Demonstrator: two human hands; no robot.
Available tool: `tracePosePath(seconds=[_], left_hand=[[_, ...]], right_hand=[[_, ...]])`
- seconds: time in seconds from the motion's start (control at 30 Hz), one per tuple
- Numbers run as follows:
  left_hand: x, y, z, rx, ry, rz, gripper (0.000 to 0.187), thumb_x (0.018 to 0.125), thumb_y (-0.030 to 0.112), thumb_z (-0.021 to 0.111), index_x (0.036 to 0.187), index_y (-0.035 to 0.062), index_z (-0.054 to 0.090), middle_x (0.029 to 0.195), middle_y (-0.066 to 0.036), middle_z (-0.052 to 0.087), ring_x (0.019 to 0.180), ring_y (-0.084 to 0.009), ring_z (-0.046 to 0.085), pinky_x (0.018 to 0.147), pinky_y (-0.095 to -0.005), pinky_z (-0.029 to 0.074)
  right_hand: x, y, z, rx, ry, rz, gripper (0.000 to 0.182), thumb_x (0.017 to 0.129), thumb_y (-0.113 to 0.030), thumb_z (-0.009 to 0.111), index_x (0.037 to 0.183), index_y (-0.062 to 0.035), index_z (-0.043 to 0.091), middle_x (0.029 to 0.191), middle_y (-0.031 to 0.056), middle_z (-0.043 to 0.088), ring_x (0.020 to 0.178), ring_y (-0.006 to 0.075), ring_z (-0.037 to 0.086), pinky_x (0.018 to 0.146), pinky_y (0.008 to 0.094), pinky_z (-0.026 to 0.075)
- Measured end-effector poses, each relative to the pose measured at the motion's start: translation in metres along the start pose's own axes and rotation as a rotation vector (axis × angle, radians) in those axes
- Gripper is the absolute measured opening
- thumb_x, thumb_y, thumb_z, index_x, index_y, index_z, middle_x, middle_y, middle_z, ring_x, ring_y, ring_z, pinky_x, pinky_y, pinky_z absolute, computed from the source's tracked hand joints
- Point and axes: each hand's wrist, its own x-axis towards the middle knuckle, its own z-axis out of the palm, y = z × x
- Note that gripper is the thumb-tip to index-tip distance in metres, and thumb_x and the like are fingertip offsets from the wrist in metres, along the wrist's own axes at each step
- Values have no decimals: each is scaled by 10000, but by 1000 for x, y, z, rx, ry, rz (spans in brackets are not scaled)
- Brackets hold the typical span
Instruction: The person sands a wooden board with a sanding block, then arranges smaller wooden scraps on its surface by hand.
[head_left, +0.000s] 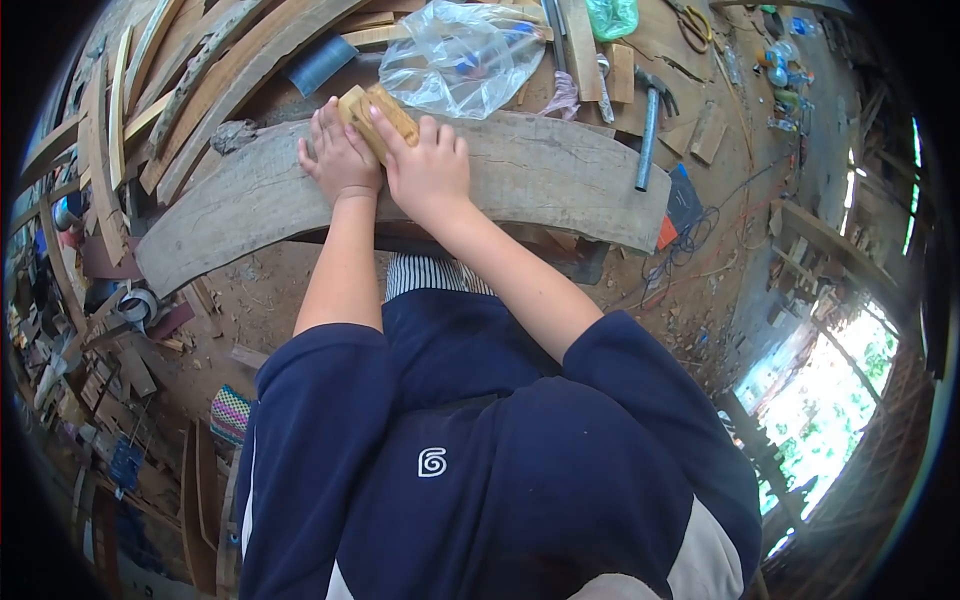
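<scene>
A small yellowish wooden block [399,116] lies on a broad, curved grey plank [550,170] that crosses in front of me. My left hand [345,158] is against the block's left side, its fingers pointing forward over the plank. From the right, my right hand [430,168] grips the same block, with the index finger laid along it and the other fingers curled at its right end. The underside of the block and part of both thumbs are hidden.
A hammer [651,130] rests across the plank's right end. Beyond the plank are a clear plastic bag [465,60], a blue cylinder [321,66] and scissors [692,28]. Long curved boards [225,75] are piled at the upper left. Cables [690,245] lie on the right.
</scene>
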Motion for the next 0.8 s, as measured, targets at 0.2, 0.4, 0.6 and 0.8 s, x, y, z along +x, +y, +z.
tracePosePath(seconds=[0.2, 0.4, 0.6, 0.8], left_hand=[[-3, -5, 4, 19, 36, 18, 524, 1013, 284, 355, 1524, 180, 408, 1513, -57, 506, 1472, -194, 379, 1210, -505, 156], [-4, -2, 2, -1, 51, 26, 531, 1015, 290, 337, 1528, 178, 412, 1509, -83, 509, 1466, -203, 389, 1210, -495, 156], [-3, -1, 2, 11, 46, 18, 527, 1021, 302, 330, 1528, 183, 410, 1512, -73, 506, 1469, -187, 384, 1212, -497, 148], [-4, -2, 2, 37, 41, 14, 528, 1003, 281, 369, 1521, 186, 412, 1536, 14, 487, 1474, -169, 376, 1217, -498, 151]], right_hand=[[-47, 16, -18, 7, -35, -63, 677, 898, -269, 667, 1522, -410, 445, 1143, 151, 555, 963, 329, 552, 803, 442, 458], [-127, 41, -36, -16, -103, -36, 724, 877, -251, 704, 1538, -382, 439, 1158, 160, 525, 984, 334, 526, 841, 438, 443], [-41, 22, -10, -16, -4, -30, 732, 879, -244, 686, 1541, -406, 419, 1152, 166, 543, 975, 335, 534, 820, 444, 448], [-17, 22, -11, -19, -44, -85, 720, 895, -266, 688, 1549, -390, 413, 1164, 150, 555, 1015, 335, 553, 827, 448, 461]])
